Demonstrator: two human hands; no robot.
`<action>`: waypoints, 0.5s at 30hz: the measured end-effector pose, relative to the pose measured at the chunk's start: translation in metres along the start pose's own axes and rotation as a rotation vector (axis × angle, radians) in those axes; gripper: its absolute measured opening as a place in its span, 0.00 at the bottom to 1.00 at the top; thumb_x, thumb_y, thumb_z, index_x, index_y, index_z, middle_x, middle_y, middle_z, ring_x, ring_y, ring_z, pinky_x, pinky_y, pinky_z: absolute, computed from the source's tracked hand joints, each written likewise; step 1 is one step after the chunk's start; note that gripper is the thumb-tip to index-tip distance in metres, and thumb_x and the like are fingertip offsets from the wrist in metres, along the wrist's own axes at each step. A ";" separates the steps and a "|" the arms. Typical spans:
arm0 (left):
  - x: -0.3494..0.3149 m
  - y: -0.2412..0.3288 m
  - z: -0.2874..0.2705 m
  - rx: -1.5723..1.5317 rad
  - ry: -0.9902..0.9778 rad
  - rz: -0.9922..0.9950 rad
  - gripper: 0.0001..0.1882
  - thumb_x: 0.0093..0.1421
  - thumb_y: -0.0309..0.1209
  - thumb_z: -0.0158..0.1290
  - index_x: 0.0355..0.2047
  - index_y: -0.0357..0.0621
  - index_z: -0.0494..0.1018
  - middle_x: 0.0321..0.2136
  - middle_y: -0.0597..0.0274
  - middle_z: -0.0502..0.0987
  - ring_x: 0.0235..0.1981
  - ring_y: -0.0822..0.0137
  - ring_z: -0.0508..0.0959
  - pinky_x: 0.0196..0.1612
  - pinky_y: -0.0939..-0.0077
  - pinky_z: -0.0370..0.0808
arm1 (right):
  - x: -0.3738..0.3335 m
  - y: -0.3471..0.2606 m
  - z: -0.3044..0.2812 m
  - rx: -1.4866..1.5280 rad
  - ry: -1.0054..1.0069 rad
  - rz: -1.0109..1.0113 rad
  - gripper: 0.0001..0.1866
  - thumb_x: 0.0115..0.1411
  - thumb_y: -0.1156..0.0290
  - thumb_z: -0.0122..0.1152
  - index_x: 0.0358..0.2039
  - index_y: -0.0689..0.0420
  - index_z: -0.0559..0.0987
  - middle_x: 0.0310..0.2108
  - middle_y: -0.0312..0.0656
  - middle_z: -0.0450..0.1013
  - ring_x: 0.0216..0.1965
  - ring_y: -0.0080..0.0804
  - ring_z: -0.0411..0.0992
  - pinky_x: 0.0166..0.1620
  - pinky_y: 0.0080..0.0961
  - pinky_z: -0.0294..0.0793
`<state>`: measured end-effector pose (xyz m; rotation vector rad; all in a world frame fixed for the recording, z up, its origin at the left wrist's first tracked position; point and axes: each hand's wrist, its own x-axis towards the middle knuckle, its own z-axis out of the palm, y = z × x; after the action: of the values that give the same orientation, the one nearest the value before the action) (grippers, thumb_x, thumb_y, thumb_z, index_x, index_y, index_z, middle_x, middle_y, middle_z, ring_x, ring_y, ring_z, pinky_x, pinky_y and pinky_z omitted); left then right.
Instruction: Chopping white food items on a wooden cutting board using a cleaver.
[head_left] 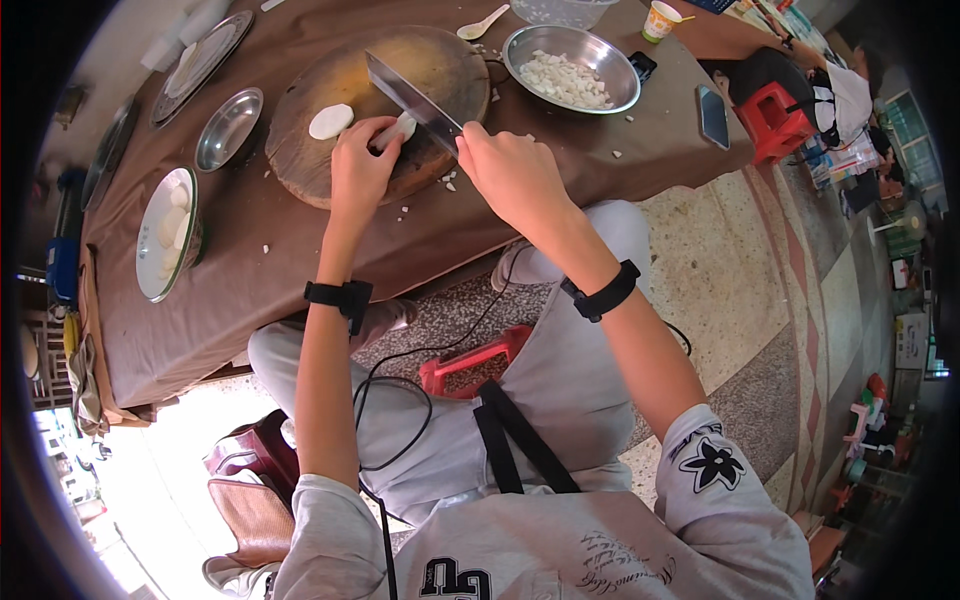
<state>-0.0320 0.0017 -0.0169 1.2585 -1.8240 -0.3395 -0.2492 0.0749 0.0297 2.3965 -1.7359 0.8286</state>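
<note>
1. Head view: the bench (240, 300), under a brown cover, carries all the food and tools.
2. The round wooden board (330, 80) lies on it in front of the person, and the cutting is happening there.
3. On the far right, a wide steel bowl (622, 77) holds a heap of diced pieces (568, 80); this looks like the finished share, already a fair amount.
4. On the near left, a white bowl (155, 240) holds several rounded white pieces (178, 215), seemingly uncut and so probably work left over.
5. The right hand (512, 175) has its fingers wrapped around the handle end of the knife (415, 103), whose blade slants toward the far left over the board.
6. The left hand (362, 165) has its fingers curled, grasping a white piece on the board just beside the blade; whether the edge has entered it, I cannot tell.
7. The white disc (331, 122) lies loose on the board's left part, left of that hand, apparently not diced yet.
8. The gripped white piece (402, 128) is partly hidden; its cutting appears unfinished.
9. Small white scraps (449, 181) dot the bench at the board's near edge.
</note>
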 end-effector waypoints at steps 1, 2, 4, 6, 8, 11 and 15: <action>0.000 0.002 0.000 -0.008 -0.002 -0.011 0.14 0.60 0.30 0.63 0.45 0.38 0.82 0.42 0.51 0.84 0.44 0.51 0.81 0.49 0.62 0.77 | 0.002 0.000 -0.001 -0.003 -0.031 -0.001 0.13 0.71 0.64 0.56 0.31 0.58 0.76 0.18 0.48 0.77 0.22 0.50 0.80 0.26 0.46 0.78; 0.000 0.004 0.001 -0.011 -0.001 -0.013 0.14 0.60 0.30 0.63 0.45 0.38 0.82 0.42 0.51 0.84 0.44 0.51 0.81 0.49 0.62 0.77 | 0.004 0.000 -0.002 -0.007 -0.064 -0.003 0.12 0.70 0.65 0.56 0.31 0.58 0.76 0.19 0.48 0.77 0.23 0.50 0.80 0.26 0.46 0.78; 0.000 0.005 0.000 -0.009 -0.010 -0.044 0.13 0.60 0.30 0.62 0.44 0.39 0.83 0.41 0.52 0.84 0.43 0.51 0.81 0.49 0.61 0.77 | 0.007 0.001 -0.004 -0.008 -0.076 -0.020 0.12 0.70 0.65 0.57 0.32 0.58 0.76 0.19 0.48 0.78 0.24 0.50 0.81 0.27 0.47 0.78; -0.001 0.005 0.000 -0.010 -0.012 -0.050 0.13 0.60 0.30 0.62 0.44 0.39 0.83 0.41 0.52 0.84 0.43 0.51 0.81 0.49 0.61 0.77 | 0.011 0.000 -0.006 -0.010 -0.092 -0.039 0.11 0.69 0.65 0.57 0.32 0.59 0.77 0.20 0.48 0.78 0.25 0.51 0.81 0.28 0.47 0.79; -0.002 0.004 0.000 -0.013 -0.013 -0.061 0.13 0.60 0.30 0.62 0.44 0.39 0.83 0.41 0.52 0.84 0.43 0.51 0.81 0.49 0.60 0.77 | 0.014 -0.002 -0.007 -0.012 -0.135 -0.057 0.10 0.68 0.66 0.58 0.33 0.60 0.77 0.21 0.48 0.79 0.26 0.52 0.81 0.29 0.48 0.79; -0.002 0.002 -0.001 -0.030 0.029 -0.053 0.12 0.60 0.30 0.62 0.43 0.39 0.83 0.41 0.52 0.84 0.43 0.51 0.81 0.49 0.60 0.77 | 0.019 -0.006 -0.009 -0.038 -0.168 -0.040 0.10 0.68 0.66 0.58 0.33 0.60 0.78 0.22 0.49 0.79 0.27 0.52 0.81 0.29 0.47 0.80; 0.001 0.007 -0.003 -0.023 -0.015 -0.062 0.12 0.60 0.30 0.62 0.42 0.39 0.83 0.41 0.53 0.84 0.43 0.50 0.81 0.49 0.60 0.76 | 0.030 -0.006 -0.012 -0.050 -0.182 -0.095 0.11 0.68 0.66 0.58 0.34 0.60 0.79 0.24 0.50 0.80 0.28 0.52 0.82 0.30 0.47 0.80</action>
<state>-0.0342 0.0049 -0.0103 1.3014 -1.7911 -0.4040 -0.2422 0.0558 0.0555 2.5692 -1.6624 0.5649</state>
